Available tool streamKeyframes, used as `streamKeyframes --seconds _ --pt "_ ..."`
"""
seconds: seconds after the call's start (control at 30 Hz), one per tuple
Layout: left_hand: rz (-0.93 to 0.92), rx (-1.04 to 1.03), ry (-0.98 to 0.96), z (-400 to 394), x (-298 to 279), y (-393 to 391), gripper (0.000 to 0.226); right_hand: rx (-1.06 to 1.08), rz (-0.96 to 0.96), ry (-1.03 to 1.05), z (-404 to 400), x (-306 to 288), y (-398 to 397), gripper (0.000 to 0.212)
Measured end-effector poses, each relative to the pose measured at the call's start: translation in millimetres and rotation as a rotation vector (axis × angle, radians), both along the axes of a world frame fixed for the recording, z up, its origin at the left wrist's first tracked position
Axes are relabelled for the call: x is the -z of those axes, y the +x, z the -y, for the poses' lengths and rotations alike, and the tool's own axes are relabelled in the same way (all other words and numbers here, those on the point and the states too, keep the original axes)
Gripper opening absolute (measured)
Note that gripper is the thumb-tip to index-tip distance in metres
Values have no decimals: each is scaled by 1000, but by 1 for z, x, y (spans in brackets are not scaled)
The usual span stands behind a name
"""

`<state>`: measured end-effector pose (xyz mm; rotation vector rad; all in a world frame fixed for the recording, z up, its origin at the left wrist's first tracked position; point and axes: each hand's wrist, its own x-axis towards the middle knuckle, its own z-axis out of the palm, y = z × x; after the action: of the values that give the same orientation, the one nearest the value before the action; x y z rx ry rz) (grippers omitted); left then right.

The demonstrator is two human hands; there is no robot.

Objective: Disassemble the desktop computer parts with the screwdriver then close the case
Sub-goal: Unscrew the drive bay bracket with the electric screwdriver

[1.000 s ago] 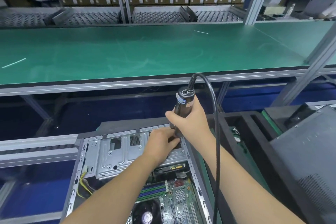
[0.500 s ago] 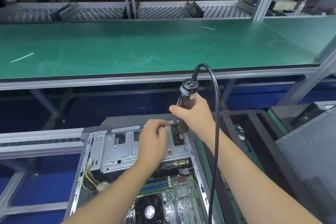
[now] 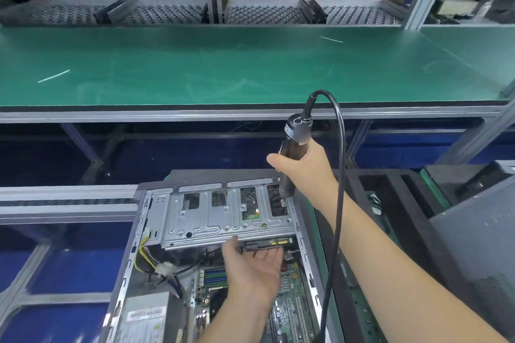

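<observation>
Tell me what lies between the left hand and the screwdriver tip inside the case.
In the head view, the silver drive cage spans the stretch between the left hand, at its near edge, and the screwdriver tip at its far right corner.

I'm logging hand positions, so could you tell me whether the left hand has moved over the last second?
Yes. The left hand has dropped from the top of the drive cage to below its near edge, palm up.

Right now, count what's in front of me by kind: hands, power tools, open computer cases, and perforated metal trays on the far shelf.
Hands: 2, the left hand and the right hand
Electric screwdriver: 1
Open computer case: 1
Perforated metal trays: 4 visible
Total: 8
</observation>
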<state>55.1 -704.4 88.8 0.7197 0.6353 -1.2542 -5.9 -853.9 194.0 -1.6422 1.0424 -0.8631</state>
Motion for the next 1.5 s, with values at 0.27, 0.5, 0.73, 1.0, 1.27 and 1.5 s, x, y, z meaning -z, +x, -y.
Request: streamKeyframes --seconds 0.27,0.5,0.73,1.0,1.27,1.5 --pt "73 107 -78 28 8 -13 118 9 -12 20 -1 -4 0 51" --pt "91 149 -154 29 20 -12 77 40 -41 44 0 -4 0 28" --pt "91 210 -172 26 29 -5 52 48 -52 26 0 -6 2 29" --pt "108 237 -153 25 27 -4 41 58 -77 8 4 0 5 27" --pt "120 205 -131 26 24 -3 44 131 -55 43 9 5 6 14" --pt "144 235 -101 25 24 -3 42 94 -6 123 7 6 4 32"
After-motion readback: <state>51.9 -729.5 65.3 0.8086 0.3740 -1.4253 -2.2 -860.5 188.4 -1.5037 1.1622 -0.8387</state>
